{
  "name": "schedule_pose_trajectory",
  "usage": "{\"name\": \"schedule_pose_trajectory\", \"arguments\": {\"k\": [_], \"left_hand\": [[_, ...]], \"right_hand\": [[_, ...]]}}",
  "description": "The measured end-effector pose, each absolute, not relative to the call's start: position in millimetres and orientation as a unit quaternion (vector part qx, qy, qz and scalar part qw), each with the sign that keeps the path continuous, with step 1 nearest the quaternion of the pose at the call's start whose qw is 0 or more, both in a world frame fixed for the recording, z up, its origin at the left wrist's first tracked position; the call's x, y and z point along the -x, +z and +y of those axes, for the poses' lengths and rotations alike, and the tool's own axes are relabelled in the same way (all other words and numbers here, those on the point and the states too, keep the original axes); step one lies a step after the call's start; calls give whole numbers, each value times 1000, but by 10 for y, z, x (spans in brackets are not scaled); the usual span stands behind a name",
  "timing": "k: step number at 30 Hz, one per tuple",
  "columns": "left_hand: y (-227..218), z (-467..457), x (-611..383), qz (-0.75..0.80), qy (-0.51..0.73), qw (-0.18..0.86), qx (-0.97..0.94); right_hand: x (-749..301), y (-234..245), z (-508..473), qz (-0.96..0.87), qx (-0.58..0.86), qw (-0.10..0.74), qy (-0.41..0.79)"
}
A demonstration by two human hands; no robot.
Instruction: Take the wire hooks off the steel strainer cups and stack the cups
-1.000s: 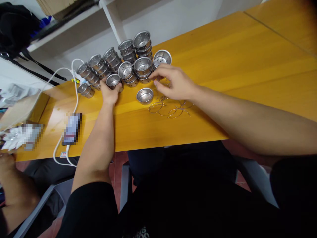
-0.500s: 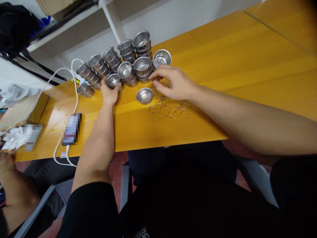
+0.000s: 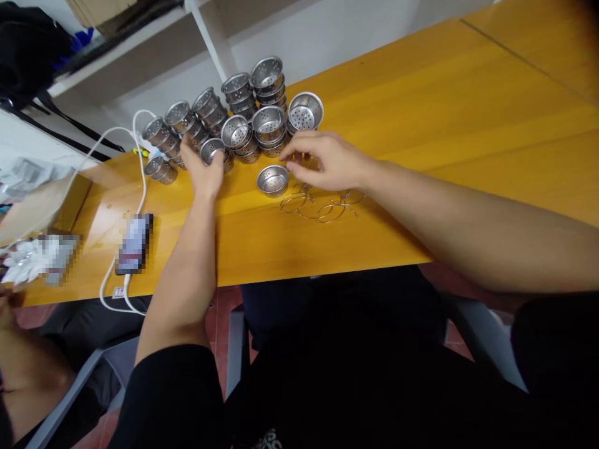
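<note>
On the desk, far edge: stacks of small metal strainer cups stand crowded together, holes in their bottoms, most nested several high; nesting keeps them compact and upright.
Left hand: left hand reaches to the front of the stacks, its grip closed around one strainer cup at the near end of the row, fingers curled about the rim.
Right hand: right hand lies palm down just right of the stacks, fingertips pinched narrowly together at the desk; what is between them is too small to tell, though it looks like thin wire.
Wire rings: a loose tangle of thin wire rings lies flat just under and in front of the right hand, within easy reach of it.
Single cup: one cup sits alone, mouth up, between the two hands and apart from the stacks, near the rings.
Tilted cup: another cup leans at the right end of the stacks, its holed bottom facing the camera.
Desk: yellow wooden desk, smooth and glossy, running off to the right.
Left end: a phone lies face up with a white cable looping past it.
Room: a white shelf frame and pale wall rise behind the desk; another person's arm shows at the lower left.
</note>
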State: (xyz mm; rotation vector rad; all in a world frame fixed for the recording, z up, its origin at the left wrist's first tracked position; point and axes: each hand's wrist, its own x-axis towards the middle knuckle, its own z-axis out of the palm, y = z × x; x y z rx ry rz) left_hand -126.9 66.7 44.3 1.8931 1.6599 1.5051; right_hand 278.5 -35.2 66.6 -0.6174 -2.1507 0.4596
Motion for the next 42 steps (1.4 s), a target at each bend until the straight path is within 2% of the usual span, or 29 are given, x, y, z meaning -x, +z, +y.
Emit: {"name": "schedule_pose_trajectory", "arguments": {"k": [4, 6, 10, 13, 16, 20, 23, 32, 39, 42], "left_hand": [[716, 300, 942, 557, 542, 48, -627], [819, 76, 743, 511, 529, 94, -671], [861, -249, 419, 443, 393, 245, -768], [819, -328, 286, 398, 338, 301, -797], [774, -304, 255, 394, 339, 326, -790], [708, -227, 291, 388, 345, 351, -779], [690, -208, 294, 400, 363, 355, -763], [784, -316, 215, 408, 364, 339, -765], [675, -200, 277, 429, 382, 276, -771], [605, -132, 335, 436, 384, 271, -768]], "right_hand": [[-2785, 667, -363, -896, 214, 344, 182], [-2771, 653, -364, -911, 203, 309, 183], [-2750, 607, -349, -922, 211, 271, 178], [-2755, 575, -325, -921, 224, 263, 179], [-2759, 551, -298, -916, 239, 267, 180], [-2745, 547, -292, -902, 230, 322, 169], [-2734, 571, -315, -891, 216, 363, 165], [-2739, 555, -322, -900, 227, 323, 183], [-2880, 716, -318, -882, 246, 363, 173], [-2969, 744, -292, -905, 248, 302, 171]]}}
